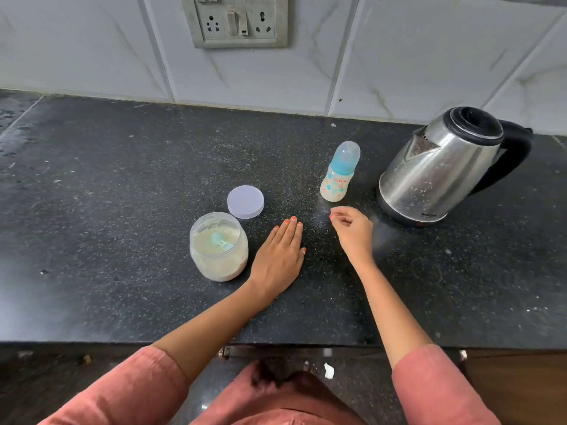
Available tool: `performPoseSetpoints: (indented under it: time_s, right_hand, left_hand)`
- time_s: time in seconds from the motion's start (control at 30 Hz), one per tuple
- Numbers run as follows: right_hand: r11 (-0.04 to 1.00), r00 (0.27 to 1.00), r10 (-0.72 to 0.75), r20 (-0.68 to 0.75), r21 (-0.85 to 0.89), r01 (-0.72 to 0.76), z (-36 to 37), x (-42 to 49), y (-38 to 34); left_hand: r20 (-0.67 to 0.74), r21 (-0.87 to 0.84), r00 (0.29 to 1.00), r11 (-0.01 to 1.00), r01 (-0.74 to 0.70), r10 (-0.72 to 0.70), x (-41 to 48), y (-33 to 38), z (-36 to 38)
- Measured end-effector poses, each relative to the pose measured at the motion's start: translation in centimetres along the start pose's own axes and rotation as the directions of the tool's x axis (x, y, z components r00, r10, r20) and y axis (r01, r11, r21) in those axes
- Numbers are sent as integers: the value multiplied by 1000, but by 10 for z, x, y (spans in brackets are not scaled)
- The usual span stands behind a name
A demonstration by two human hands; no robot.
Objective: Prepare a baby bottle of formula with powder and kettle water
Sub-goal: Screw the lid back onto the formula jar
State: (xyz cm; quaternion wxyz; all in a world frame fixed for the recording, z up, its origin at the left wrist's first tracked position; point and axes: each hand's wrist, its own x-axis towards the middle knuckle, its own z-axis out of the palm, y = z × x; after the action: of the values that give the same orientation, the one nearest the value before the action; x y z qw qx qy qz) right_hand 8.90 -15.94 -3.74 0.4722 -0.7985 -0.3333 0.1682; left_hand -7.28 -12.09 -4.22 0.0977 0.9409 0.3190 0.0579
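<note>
Both my hands are low on the counter [92, 210], with the bottle [340, 176] just beyond my right fingertips.

My left hand [277, 259] lies flat on the stone, fingers straight and together, holding nothing. My right hand [352, 233] is beside it, fingers curled in toward the thumb, with nothing visible in them. The one bottle stands upright and capped, just past my right hand and apart from it. One kettle [441, 167] stands further right of that hand, lid shut. One open jar [218, 246] of powder sits just left of my left hand, with one scoop [221, 240] in it. Its one lid [245, 201] lies flat beyond the jar. Bare counter runs wide to the left of the jar and between my forearms down to the front edge. The tiled wall closes the far side.
</note>
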Motion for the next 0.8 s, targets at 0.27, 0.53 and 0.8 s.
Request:
performPoseSetpoints:
  time_s: [0.27,0.53,0.8]
  right_hand:
    - [991,990,-71,121,121,56,20,-29,-47]
    - [998,951,-65,301,-2,69,70,-25,-72]
    - [924,904,-144,401,-271,268,121,3,-76]
  left_hand:
    - [-317,-86,927,968,-238,199,-25,-9,-71]
    - [-380,-311,925,941,-131,4,-64,-80,-115]
    - [-149,-706,977,708,4,-154,-86,-120,-85]
